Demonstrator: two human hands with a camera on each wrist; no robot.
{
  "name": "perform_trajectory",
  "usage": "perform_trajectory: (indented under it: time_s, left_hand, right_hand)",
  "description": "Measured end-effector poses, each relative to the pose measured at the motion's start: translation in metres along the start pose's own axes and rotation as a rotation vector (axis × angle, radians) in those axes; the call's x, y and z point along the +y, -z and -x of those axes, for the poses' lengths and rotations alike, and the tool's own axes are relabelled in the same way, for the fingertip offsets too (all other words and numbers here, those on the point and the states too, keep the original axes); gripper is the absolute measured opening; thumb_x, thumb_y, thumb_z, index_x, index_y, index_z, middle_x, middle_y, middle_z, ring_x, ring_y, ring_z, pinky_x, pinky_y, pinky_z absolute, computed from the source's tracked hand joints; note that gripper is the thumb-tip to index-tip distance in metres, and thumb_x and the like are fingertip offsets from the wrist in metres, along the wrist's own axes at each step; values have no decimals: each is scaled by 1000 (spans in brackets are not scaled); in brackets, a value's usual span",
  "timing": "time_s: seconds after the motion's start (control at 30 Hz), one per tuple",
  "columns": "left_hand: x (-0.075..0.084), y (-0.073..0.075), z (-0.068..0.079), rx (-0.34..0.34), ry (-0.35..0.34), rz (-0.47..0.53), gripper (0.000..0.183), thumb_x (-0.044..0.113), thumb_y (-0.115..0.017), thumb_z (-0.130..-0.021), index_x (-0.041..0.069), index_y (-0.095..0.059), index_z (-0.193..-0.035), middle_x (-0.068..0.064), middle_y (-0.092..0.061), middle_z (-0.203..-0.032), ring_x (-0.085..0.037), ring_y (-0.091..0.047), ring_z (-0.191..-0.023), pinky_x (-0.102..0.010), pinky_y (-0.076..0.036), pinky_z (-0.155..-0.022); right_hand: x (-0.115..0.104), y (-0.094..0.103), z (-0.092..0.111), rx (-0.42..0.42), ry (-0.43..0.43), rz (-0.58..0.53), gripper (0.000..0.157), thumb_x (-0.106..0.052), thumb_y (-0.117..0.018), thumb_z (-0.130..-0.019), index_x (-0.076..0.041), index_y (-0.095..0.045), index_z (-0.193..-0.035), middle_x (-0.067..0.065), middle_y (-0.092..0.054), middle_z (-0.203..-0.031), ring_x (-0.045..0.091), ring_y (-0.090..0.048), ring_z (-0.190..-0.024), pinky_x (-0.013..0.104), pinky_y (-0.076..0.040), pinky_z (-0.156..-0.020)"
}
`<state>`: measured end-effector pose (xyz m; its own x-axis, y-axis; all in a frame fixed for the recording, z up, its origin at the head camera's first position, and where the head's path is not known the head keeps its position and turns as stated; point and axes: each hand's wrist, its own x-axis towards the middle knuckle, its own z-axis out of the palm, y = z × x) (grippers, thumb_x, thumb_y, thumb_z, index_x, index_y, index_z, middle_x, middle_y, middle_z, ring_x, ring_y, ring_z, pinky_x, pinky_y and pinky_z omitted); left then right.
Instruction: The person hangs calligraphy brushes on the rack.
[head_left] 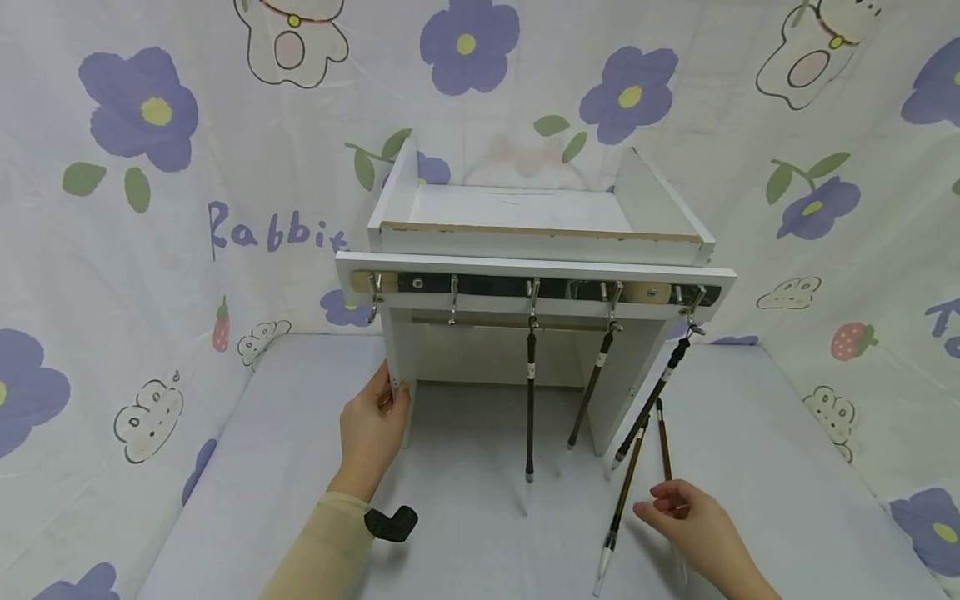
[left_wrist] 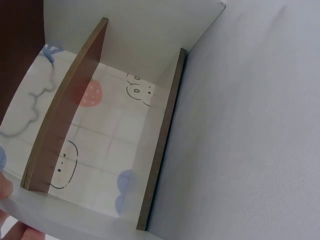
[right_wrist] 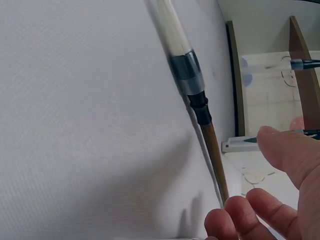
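My left hand (head_left: 372, 429) grips the left side panel of a white wooden shelf (head_left: 540, 248), thumb on one face and fingers on the other. A dark metal strip with several hooks runs along its front. From these hang three calligraphy brushes: one near the middle (head_left: 530, 408), one right of it (head_left: 591, 390) and one at the right end (head_left: 652, 402). On the table lie two more brushes, a long one (head_left: 624, 496) and a partly hidden one (head_left: 665, 446). My right hand (head_left: 697, 525) hovers beside them, fingers loosely bent, nothing held; one brush (right_wrist: 215, 155) passes beyond its fingertips.
The shelf stands on a white-covered table (head_left: 247, 500). Behind and at both sides hangs a cloth (head_left: 277, 150) printed with flowers and rabbits. Two hooks on the left (head_left: 453, 300) carry no brush. A wooden divider (left_wrist: 70, 100) crosses the inside of the shelf.
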<state>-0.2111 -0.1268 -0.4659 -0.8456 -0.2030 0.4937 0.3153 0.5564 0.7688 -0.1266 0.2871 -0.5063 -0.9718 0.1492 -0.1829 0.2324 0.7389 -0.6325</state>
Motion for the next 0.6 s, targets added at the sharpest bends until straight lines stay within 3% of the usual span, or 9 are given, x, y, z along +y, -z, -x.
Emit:
perform_trajectory:
  time_s: [0.37,0.6]
  left_hand:
    - [0,-1,0,-1,6,-4,45,27,-57,-87,24,-46,-131,-7,-63,-107,-11,-62,-88,-21,-52,-68]
    - [0,-1,0,0,3,-2,45,26,-57,-87,24,-47,-131,-7,-63,-107,-11,-62,-88,-22,-52,-69]
  right_hand:
    - [4,11,-3,40,35,38,62,-58,-65,-70,-7,-58,-105,0,-59,-86,16,-56,-81,27,-48,-60]
    - [14,20,-20,43,12,6,63,-55,-64,-73,-4,-55,-109,5,-58,-92,20,-56,-84,32,-49,-64]
